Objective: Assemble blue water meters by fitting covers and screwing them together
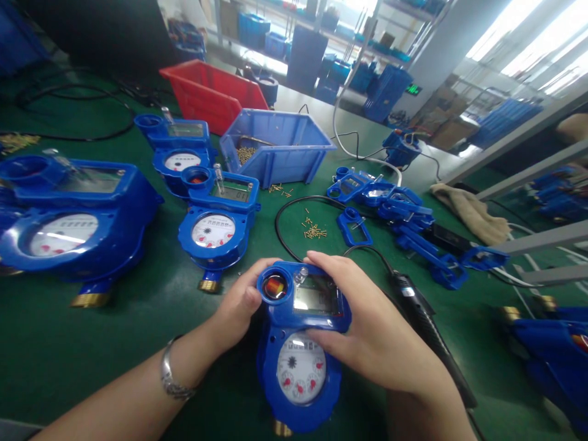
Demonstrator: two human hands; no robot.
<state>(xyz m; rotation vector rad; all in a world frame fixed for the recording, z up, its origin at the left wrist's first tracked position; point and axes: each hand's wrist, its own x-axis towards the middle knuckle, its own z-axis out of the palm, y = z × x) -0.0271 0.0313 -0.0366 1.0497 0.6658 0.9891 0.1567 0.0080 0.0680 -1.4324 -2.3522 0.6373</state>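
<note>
At the left edge of the green surface (55, 361), a large blue water meter (68, 226) lies flat, with bare mat near it. Right of it rests a second meter (215, 229), and a third one (181, 150) sits farther back. Beyond them stand a red bin (211, 95) and a blue bin (275, 144), the latter holding small brass screws.

The left hand (241, 303), a bracelet (172, 373) on its wrist, is closed on the left edge of the held meter (301, 343), thumb beside its round opening. That meter lies near the centre, dial towards the near edge. The right hand (372, 337) is clamped over its right side, fingers curled round the far edge and thumb below the display.

Loose screws (315, 231) lie just beyond in an open patch. A black power screwdriver (427, 324) lies just right of the right hand. Farther right are a heap of blue covers (399, 214) and a cloth (473, 211).
</note>
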